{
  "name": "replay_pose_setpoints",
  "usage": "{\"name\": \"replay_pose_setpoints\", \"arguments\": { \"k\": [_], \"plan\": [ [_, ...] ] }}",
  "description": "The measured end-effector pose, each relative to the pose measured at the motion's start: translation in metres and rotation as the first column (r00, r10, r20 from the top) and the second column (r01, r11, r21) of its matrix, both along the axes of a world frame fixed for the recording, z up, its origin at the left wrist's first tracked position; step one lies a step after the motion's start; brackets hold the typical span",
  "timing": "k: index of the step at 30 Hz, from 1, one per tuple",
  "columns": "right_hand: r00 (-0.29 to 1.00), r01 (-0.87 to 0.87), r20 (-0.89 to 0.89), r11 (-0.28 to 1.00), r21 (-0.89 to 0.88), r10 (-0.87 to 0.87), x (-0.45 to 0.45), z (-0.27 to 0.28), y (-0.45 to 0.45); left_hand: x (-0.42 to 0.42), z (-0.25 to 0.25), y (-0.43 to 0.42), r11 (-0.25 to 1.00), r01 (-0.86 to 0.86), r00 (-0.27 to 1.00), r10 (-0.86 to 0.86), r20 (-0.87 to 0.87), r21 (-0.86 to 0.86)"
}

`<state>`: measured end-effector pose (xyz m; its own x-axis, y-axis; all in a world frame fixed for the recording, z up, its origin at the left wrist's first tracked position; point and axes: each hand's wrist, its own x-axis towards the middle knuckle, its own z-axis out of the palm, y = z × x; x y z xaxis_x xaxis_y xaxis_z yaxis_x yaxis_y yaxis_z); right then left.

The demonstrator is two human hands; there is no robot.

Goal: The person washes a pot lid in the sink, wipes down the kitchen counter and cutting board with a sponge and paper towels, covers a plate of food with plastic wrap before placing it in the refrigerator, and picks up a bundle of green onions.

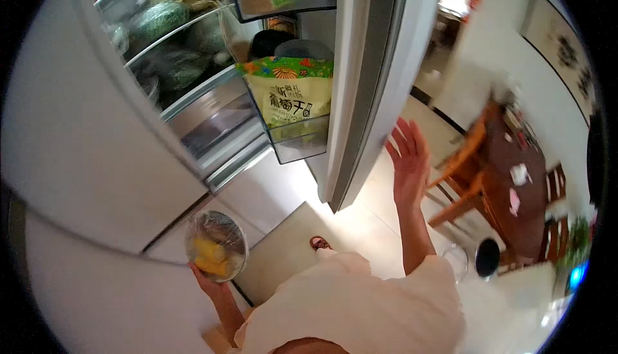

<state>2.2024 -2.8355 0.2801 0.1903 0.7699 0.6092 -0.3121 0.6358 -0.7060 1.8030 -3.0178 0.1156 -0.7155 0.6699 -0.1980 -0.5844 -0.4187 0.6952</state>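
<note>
My left hand (207, 282) is closed on the lower rim of a round bowl (239, 241), held out at the lower left. Clear plastic wrap covers the bowl, and yellow pieces of food (211, 257) show through it. Beside the outer face of the swung-out refrigerator door (394, 71), my right hand (411, 161) is raised with its fingers stretched out and holds nothing. Whether the fingertips touch the door cannot be made out. A yellow-green bag (290, 96) with printed characters stands in the lower door bin (299, 141).
Wrapped produce (161, 22) fills the refrigerator shelves, above clear drawers (215, 119). At right are a dark dining table (515, 206), wooden chairs (467, 167) and a black round-topped stool (487, 257). A grey mat (283, 251) lies on the floor near my foot (320, 243).
</note>
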Motion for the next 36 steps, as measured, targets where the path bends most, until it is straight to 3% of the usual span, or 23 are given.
{"name": "replay_pose_setpoints", "arguments": {
  "k": [1, 4, 6, 7, 9, 11, 12, 14, 15, 17, 18, 22, 29, 34, 36],
  "plan": [
    [0.998, 0.056, -0.008, 0.998, 0.006, -0.056, 0.005, 0.009, 0.008, -0.007, -0.001, 0.013, 0.993, 0.114, 0.992, -0.112, -0.058, 0.029],
    [0.98, 0.189, -0.057, 0.982, -0.01, -0.19, 0.066, 0.015, 0.07, 0.018, 0.021, 0.061, 0.974, 0.228, 0.974, -0.228, 0.006, -0.014],
    [0.961, 0.267, -0.081, 0.964, 0.002, -0.266, 0.099, 0.016, 0.114, 0.014, -0.007, 0.09, 0.952, 0.305, 0.952, -0.305, -0.007, -0.025],
    [0.953, 0.284, -0.084, 0.954, -0.101, -0.292, 0.112, 0.024, 0.134, 0.003, -0.013, 0.094, 0.953, 0.301, 0.953, -0.302, -0.02, -0.03],
    [0.939, 0.294, -0.116, 0.929, -0.227, -0.325, 0.11, 0.041, 0.161, 0.002, 0.017, 0.115, 0.941, 0.328, 0.939, -0.334, -0.084, -0.084],
    [0.929, 0.283, -0.163, 0.923, -0.259, -0.331, 0.154, 0.007, 0.209, 0.019, 0.044, 0.14, 0.95, 0.301, 0.946, -0.308, -0.097, -0.087],
    [0.952, 0.245, -0.153, 0.959, -0.139, -0.266, 0.171, -0.01, 0.231, 0.019, 0.053, 0.153, 0.953, 0.295, 0.951, -0.3, -0.078, -0.066],
    [0.894, 0.225, -0.262, 0.869, -0.44, -0.364, 0.155, 0.018, 0.222, 0.02, 0.078, 0.181, 0.953, 0.302, 0.951, -0.303, -0.06, -0.037],
    [0.93, 0.166, -0.256, 0.923, -0.347, -0.264, 0.161, 0.0, 0.247, -0.002, 0.083, 0.204, 0.946, 0.323, 0.945, -0.323, -0.053, -0.013],
    [0.865, 0.369, -0.152, 0.812, -0.453, -0.478, 0.163, 0.007, 0.255, -0.01, 0.091, 0.233, 0.939, 0.343, 0.937, -0.339, -0.085, 0.033],
    [0.82, 0.387, -0.146, 0.725, -0.57, -0.553, 0.176, 0.004, 0.279, -0.022, 0.095, 0.252, 0.933, 0.356, 0.932, -0.35, -0.095, 0.057],
    [0.86, 0.429, 0.045, 0.673, -0.603, -0.509, 0.204, -0.024, 0.282, -0.048, 0.137, 0.3, 0.955, 0.286, 0.945, -0.267, -0.186, 0.079],
    [0.838, 0.503, 0.134, 0.652, -0.568, -0.529, 0.227, -0.058, 0.316, -0.094, 0.19, 0.366, 0.977, 0.172, 0.954, -0.134, -0.268, 0.125],
    [0.79, 0.599, 0.241, 0.624, -0.502, -0.564, 0.218, -0.067, 0.322, -0.121, 0.24, 0.391, 0.946, 0.292, 0.912, -0.23, -0.338, 0.144],
    [0.738, 0.671, 0.315, 0.595, -0.443, -0.598, 0.211, -0.069, 0.316, -0.13, 0.254, 0.397, 0.965, 0.24, 0.914, -0.188, -0.36, 0.105]
  ]
}}
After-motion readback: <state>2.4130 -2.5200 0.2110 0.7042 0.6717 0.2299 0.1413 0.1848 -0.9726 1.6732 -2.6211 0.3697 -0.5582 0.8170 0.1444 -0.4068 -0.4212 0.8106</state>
